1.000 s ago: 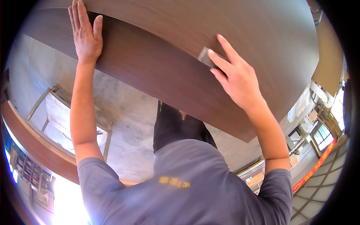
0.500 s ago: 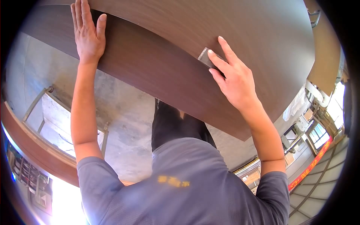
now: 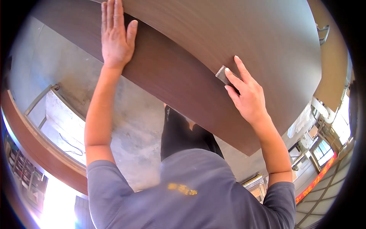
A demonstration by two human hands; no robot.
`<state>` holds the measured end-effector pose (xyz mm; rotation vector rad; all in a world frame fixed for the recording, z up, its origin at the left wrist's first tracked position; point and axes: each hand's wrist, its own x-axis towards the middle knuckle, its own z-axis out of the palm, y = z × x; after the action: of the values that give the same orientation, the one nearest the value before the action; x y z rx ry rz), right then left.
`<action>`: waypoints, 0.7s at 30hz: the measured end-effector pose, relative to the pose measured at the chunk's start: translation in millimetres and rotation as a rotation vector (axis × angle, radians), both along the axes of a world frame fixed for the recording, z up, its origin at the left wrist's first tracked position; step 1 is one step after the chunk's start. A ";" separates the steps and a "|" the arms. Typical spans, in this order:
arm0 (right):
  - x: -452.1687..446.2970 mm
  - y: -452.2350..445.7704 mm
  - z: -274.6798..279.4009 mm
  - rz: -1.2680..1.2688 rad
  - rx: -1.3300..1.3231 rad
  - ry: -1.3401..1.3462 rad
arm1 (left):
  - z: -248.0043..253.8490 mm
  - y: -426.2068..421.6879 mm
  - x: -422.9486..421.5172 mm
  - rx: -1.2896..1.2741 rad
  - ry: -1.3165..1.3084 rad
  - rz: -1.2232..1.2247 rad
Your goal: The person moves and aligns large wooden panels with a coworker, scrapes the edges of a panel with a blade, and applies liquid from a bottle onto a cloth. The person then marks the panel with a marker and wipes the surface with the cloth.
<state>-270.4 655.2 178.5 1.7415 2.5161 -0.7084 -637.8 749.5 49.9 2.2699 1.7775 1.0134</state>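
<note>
Two dark brown panels lie one over the other, the upper panel (image 3: pixel 282 49) overlapping the lower panel (image 3: pixel 183 84) along a curved-looking edge. My left hand (image 3: pixel 117 45) rests flat near that edge at the upper left, fingers stretched and thumb apart, holding nothing. In my right hand (image 3: pixel 249 95) is a small grey rectangular block (image 3: pixel 222 74), pinched between thumb and fingers with one finger stretched out over the upper panel. The block sits against the upper panel's near edge; its underside and the part beneath my fingers are hidden.
Below the panels is the concrete floor (image 3: pixel 133 126). On the left stand a metal-framed stand (image 3: pixel 42 101) and a long brown curved-looking board (image 3: pixel 45 152). Another brown panel (image 3: pixel 331 65) lies at the far right, with shelving and a red banner (image 3: pixel 316 181) beyond.
My left hand has slid rightward along the panels. My right hand and the block have moved a little right and nearer along the edge. The whole view has shifted slightly.
</note>
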 end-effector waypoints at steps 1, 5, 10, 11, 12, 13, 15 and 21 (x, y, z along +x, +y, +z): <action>-8.5 5.3 -1.6 0.015 -0.004 -0.001 | 1.7 -0.5 0.1 0.003 -0.006 -0.005; -47.6 31.4 -5.0 0.067 0.017 0.026 | 7.9 -2.1 -0.4 -0.039 -0.056 0.010; -98.9 64.2 -19.9 0.125 0.076 0.070 | 12.6 -4.0 0.7 -0.074 -0.089 0.027; -111.8 72.8 -23.9 0.140 0.097 0.076 | 12.6 -4.3 -1.9 -0.067 -0.082 0.030; -125.9 86.9 -29.9 0.141 0.105 0.084 | 12.8 -4.5 -4.3 -0.067 -0.077 0.020; -138.0 103.4 -35.9 0.174 0.115 0.132 | 11.7 -4.4 -4.7 -0.069 -0.072 0.009; -137.6 107.2 -24.8 0.197 0.132 0.191 | 8.6 -0.2 -12.6 0.008 -0.082 0.042; 43.9 13.7 36.1 -0.718 -0.675 0.962 | 33.1 99.3 -39.1 0.164 0.477 0.110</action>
<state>-226.5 668.9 214.6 2.2478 1.3827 -2.5393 -676.9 848.8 83.0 2.7204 2.0751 0.6905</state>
